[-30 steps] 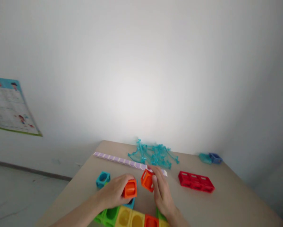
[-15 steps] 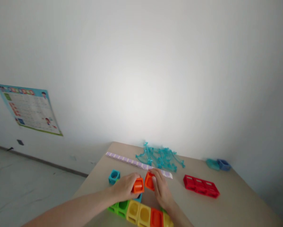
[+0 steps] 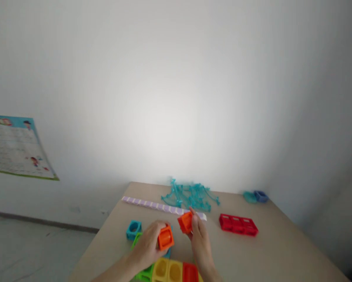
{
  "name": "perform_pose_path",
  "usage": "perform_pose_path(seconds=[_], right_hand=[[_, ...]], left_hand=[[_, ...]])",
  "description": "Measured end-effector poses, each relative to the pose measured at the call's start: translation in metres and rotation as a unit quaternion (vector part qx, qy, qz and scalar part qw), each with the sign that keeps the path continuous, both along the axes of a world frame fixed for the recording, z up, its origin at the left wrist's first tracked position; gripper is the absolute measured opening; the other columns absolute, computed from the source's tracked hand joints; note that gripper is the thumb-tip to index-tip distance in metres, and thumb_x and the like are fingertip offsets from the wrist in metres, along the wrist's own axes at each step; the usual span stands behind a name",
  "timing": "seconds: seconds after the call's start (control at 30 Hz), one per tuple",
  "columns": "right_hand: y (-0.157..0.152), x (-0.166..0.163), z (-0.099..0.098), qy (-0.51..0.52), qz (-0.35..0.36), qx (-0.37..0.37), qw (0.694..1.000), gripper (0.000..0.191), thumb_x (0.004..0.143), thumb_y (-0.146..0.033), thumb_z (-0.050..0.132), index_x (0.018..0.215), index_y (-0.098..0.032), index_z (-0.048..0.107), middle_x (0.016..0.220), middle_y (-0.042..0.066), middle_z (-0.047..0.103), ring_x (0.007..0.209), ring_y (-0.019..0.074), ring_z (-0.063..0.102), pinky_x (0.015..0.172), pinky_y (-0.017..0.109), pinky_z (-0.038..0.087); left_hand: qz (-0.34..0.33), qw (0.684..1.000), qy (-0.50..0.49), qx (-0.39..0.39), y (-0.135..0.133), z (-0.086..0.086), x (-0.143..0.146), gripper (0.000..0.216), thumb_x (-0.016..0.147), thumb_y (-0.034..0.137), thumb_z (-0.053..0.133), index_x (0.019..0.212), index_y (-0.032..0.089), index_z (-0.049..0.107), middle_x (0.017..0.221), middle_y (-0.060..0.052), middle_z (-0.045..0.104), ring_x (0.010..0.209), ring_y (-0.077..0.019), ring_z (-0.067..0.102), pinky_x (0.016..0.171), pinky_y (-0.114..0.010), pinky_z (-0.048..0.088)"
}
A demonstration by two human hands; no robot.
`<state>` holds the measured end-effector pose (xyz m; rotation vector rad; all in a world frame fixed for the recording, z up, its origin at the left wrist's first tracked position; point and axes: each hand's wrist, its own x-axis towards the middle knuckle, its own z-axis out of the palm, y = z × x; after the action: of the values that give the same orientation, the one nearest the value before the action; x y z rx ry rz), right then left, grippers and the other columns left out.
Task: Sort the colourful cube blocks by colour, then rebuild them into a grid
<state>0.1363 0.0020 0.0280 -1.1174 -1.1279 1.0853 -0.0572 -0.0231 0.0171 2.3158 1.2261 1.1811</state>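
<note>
My left hand (image 3: 149,242) is closed around an orange toy block (image 3: 165,237), a hollow cube with a recessed face. A second orange block (image 3: 185,222) is gripped between the thumb and fingers of my right hand (image 3: 200,239). The two blocks are apart, the right one a little higher and farther off. Beneath my hands runs a row of joined blocks: green (image 3: 146,273), yellow (image 3: 167,270) and red (image 3: 190,272). A blue block partly shows behind the left-hand block, and my left hand hides part of the green ones.
A turquoise cube (image 3: 133,230) stands at the table's left. Behind lie a lilac-and-white strip (image 3: 152,204) and a heap of clear turquoise pieces (image 3: 193,196). Joined red blocks (image 3: 238,225) lie to the right. A blue piece (image 3: 260,196) sits by the wall at the back right corner.
My hands have drawn the two orange blocks farther apart, and the right one has turned. The camera view has swung somewhat to the right.
</note>
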Motion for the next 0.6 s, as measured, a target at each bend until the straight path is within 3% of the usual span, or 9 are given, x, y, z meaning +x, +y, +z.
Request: perform_pose_path(seconds=[0.07, 0.17, 0.33, 0.5, 0.6], right_hand=[[-0.015, -0.003, 0.004, 0.011, 0.036, -0.008, 0.999, 0.066, 0.087, -0.063, 0.048, 0.137, -0.019, 0.053, 0.111, 0.008, 0.07, 0.099, 0.0225, 0.065, 0.085, 0.036, 0.055], [-0.035, -0.004, 0.003, -0.036, 0.072, -0.011, 0.997, 0.062, 0.085, -0.055, 0.058, 0.135, -0.018, 0.055, 0.112, 0.007, 0.07, 0.101, 0.0227, 0.065, 0.093, 0.036, 0.051], [-0.044, 0.0, -0.002, -0.082, 0.107, -0.029, 0.99, 0.057, 0.088, -0.054, 0.053, 0.132, -0.019, 0.058, 0.122, 0.009, 0.067, 0.108, 0.0254, 0.064, 0.094, 0.037, 0.051], [-0.042, -0.004, -0.003, -0.135, 0.1, 0.0, 0.986, 0.053, 0.092, -0.053, 0.048, 0.131, -0.018, 0.06, 0.121, 0.01, 0.068, 0.112, 0.027, 0.063, 0.099, 0.042, 0.048], [-0.048, 0.001, 0.002, -0.163, 0.098, 0.054, 0.98, 0.046, 0.097, -0.046, 0.041, 0.129, -0.02, 0.061, 0.119, 0.01, 0.069, 0.112, 0.0265, 0.063, 0.099, 0.044, 0.048]], left_hand=[[0.01, 0.998, -0.052, -0.039, -0.009, 0.0, 0.005, 0.049, 0.078, 0.009, 0.06, 0.121, 0.025, 0.043, 0.121, -0.008, 0.062, 0.112, -0.0211, 0.061, 0.094, -0.034, 0.05], [-0.015, 0.989, -0.096, -0.11, -0.02, 0.004, 0.01, 0.039, 0.082, 0.017, 0.065, 0.115, 0.025, 0.046, 0.125, -0.008, 0.062, 0.113, -0.0212, 0.061, 0.094, -0.035, 0.049], [-0.028, 0.969, -0.128, -0.212, -0.022, 0.014, 0.009, 0.044, 0.073, 0.017, 0.074, 0.11, 0.023, 0.05, 0.119, -0.007, 0.064, 0.107, -0.0213, 0.062, 0.093, -0.035, 0.048], [0.002, 0.967, -0.136, -0.214, -0.022, 0.016, 0.007, 0.053, 0.069, 0.017, 0.074, 0.116, 0.022, 0.049, 0.115, -0.007, 0.063, 0.103, -0.0214, 0.062, 0.091, -0.035, 0.049], [0.016, 0.974, -0.102, -0.2, -0.024, 0.018, 0.005, 0.049, 0.071, 0.02, 0.07, 0.116, 0.022, 0.05, 0.108, -0.005, 0.065, 0.096, -0.0202, 0.063, 0.087, -0.035, 0.05]])
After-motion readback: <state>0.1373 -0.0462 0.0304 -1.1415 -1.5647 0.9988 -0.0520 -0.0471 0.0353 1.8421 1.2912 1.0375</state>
